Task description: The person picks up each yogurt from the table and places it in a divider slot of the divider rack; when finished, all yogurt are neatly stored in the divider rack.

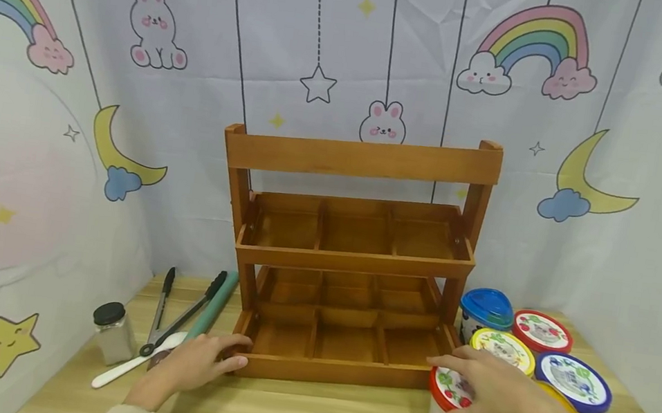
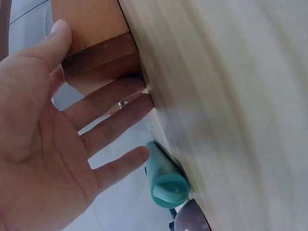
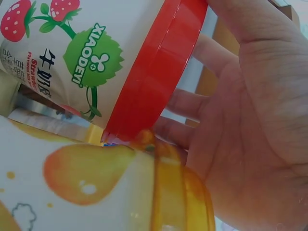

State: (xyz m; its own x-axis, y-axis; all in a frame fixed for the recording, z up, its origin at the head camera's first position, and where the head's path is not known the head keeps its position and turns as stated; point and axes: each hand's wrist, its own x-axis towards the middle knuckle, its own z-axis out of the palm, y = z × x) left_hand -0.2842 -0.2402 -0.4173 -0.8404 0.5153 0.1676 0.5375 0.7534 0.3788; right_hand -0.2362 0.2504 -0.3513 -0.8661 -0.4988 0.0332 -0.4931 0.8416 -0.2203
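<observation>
Right hand point(image 1: 497, 394), foreground, grips a red-lidded tub point(image 1: 440, 408), its lettering point(image 3: 89, 55) legible only in right-wrist view; left hand point(image 1: 196, 360), fingers point(image 2: 118, 121) extended, touches the wooden rack point(image 1: 340, 373).

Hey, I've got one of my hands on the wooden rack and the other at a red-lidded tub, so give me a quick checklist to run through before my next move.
1. Left hand touching the rack at its left front corner: ok.
2. Rack standing upright on the table: ok.
3. Right hand around the near red-lidded tub: ok, thumb and fingers on opposite sides.
4. Firmness of that hold: cannot tell.
5. Red lid on its tub: ok.
6. Free room around the right hand: not ok, the yellow-lidded pear tub stands close by.
</observation>
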